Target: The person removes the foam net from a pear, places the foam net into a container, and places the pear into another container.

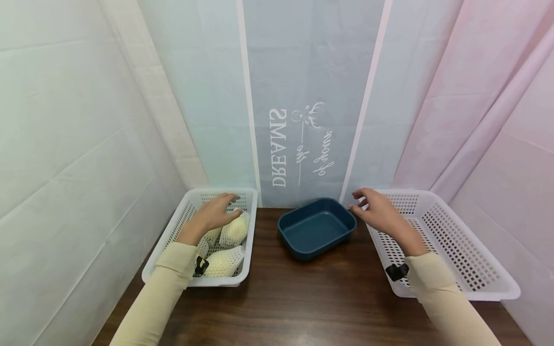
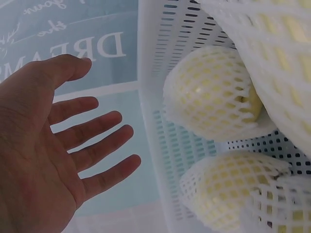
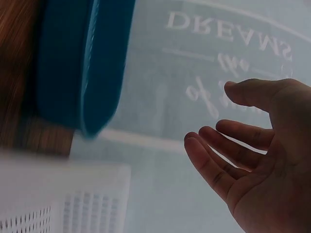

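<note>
My left hand (image 1: 215,211) hovers over the left white basket (image 1: 150,262), fingers spread and holding nothing. In that basket lie several pale yellow fruits (image 2: 211,92), each wrapped in a white foam net; their exact kind is hard to make out. The left wrist view shows the palm (image 2: 43,160) beside the basket's wall. My right hand (image 1: 381,211) is above the near-left rim of the right white basket (image 1: 450,240), fingers loosely bent around nothing. Just left of its fingertips sits a dark blue rectangular dish (image 1: 318,230), with no contents showing.
Both baskets and the dish stand on a dark brown wooden table (image 1: 294,298). Behind them hangs a pale curtain (image 1: 311,57) with mirrored white lettering. White cloth walls (image 1: 69,168) close in the left and right sides.
</note>
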`<state>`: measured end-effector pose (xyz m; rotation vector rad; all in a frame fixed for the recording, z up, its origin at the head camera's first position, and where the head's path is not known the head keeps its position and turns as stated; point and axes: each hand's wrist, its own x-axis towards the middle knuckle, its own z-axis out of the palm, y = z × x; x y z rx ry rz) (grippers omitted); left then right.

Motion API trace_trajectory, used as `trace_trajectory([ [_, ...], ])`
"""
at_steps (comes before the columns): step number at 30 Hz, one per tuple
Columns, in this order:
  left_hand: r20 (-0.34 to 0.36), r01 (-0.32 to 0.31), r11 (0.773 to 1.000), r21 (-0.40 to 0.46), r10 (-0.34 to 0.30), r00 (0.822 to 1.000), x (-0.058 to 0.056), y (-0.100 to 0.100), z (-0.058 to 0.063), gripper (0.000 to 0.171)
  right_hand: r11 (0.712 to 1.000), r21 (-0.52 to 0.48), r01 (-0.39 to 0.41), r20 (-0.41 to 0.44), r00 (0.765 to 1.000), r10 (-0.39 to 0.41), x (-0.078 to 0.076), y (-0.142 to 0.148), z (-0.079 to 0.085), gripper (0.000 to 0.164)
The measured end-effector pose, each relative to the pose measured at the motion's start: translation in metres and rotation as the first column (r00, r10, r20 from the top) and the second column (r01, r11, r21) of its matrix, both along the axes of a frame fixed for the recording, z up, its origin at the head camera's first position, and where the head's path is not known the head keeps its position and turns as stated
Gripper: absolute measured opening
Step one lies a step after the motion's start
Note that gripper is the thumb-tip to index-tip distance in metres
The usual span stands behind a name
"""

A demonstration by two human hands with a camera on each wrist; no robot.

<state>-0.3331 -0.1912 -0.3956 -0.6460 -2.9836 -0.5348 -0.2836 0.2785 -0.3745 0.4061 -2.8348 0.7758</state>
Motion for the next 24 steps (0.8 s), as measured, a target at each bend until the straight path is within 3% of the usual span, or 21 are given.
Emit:
trace_trajectory([
  [12,0.012,-0.002,1.000,0.011,0.002,1.000,-0.004,0.008,-0.003,0.056,0.996,-0.059,-0.061,0.007,0.998,0.061,-0.002,-0.049,-0.007,0.045],
  [24,0.069,-0.016,0.999,0.034,0.013,0.998,-0.009,0.006,-0.011,0.057,0.987,-0.129,-0.096,0.025,0.995,0.100,-0.007,-0.086,-0.021,0.044],
])
